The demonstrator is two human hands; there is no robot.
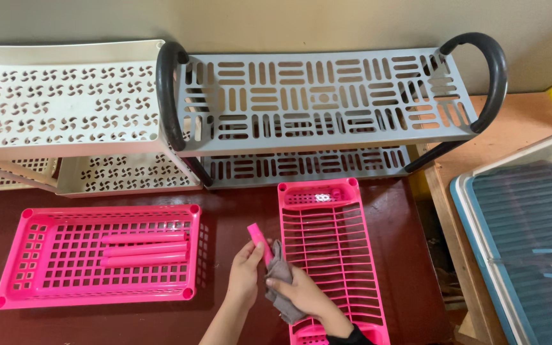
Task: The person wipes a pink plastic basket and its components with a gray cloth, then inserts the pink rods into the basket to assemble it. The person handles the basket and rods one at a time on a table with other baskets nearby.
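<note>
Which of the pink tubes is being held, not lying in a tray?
The pink tube in the left hand, with the right hand pressing a grey cloth to it. Three others lie in the left pink tray.

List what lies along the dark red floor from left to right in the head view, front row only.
Pink tray holding three pink tubes → left hand gripping a pink tube → right hand with a grey cloth → pink slatted rack → blue-rimmed tray at the right edge.
</note>
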